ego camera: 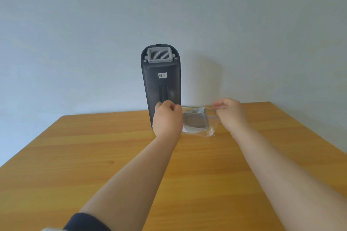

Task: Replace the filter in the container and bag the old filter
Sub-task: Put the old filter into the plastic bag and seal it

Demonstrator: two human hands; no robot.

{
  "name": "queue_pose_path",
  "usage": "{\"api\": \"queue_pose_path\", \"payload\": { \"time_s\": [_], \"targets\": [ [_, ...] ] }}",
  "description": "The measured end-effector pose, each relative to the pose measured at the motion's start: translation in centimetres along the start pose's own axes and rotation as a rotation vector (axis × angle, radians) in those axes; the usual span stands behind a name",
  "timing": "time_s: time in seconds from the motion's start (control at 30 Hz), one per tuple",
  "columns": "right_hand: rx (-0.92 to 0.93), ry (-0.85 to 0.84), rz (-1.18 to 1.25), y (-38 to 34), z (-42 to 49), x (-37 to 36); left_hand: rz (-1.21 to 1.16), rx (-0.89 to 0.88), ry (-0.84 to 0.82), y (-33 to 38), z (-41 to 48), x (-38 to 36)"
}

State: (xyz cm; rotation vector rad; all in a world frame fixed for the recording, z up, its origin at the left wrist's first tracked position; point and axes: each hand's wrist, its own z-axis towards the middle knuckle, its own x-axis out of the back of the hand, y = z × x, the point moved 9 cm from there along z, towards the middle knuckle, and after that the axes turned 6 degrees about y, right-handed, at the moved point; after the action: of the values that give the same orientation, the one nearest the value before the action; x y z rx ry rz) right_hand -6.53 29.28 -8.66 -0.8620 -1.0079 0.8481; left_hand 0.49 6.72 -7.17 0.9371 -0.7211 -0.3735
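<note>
A tall dark grey container (161,84) stands upright near the table's far edge, with a white pleated filter (160,54) seated in its top. Just right of its base, a clear zip bag (199,124) hangs with a grey filter (195,121) inside it. My left hand (167,116) pinches the left end of the bag's green-lined top edge, in front of the container's base. My right hand (230,112) pinches the right end of that edge. The bag's bottom touches the table.
The wooden table (112,165) stretches toward me and ends at a pale wall behind the container. A dark sleeve (86,222) shows at the bottom edge on my left arm.
</note>
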Motion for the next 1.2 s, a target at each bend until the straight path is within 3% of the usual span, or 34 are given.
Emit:
{"api": "queue_pose_path", "payload": {
  "time_s": [0.07,0.2,0.43,0.7,0.83,0.9,0.97,1.1,1.2],
  "targets": [
    [-0.007,0.057,-0.075,0.0,0.2,0.8,-0.049,-0.008,-0.004,0.4,0.1,0.1],
    [0.022,0.061,-0.049,-0.7,0.0,1.2,-0.094,0.036,-0.193,0.4,0.2,-1.1],
    [-0.023,0.089,0.002,-1.1,0.2,2.1,-0.124,0.078,-0.081,0.3,0.3,0.1],
    [-0.099,0.021,0.306,-0.4,-0.1,1.4,-0.215,0.207,-0.182,-0.5,0.2,-1.0],
    [-0.202,-0.154,0.393,0.1,-0.1,0.1,-0.228,0.217,-0.115,-0.9,0.5,-0.5],
    [-0.161,-0.311,0.248,-0.1,-0.9,-1.3,-0.172,0.181,-0.073,-0.9,0.4,-0.2],
    [-0.078,-0.358,0.072,-0.2,-1.5,-2.0,-0.156,0.167,-0.064,-1.0,0.3,-0.4],
    [-0.027,-0.224,0.161,-0.2,-1.0,-1.2,-0.159,0.189,-0.069,-1.4,0.4,-0.8],
    [-0.123,-0.199,0.336,0.5,-0.7,-0.8,-0.224,0.238,-0.101,-1.7,0.6,-1.3]
  ]
}}
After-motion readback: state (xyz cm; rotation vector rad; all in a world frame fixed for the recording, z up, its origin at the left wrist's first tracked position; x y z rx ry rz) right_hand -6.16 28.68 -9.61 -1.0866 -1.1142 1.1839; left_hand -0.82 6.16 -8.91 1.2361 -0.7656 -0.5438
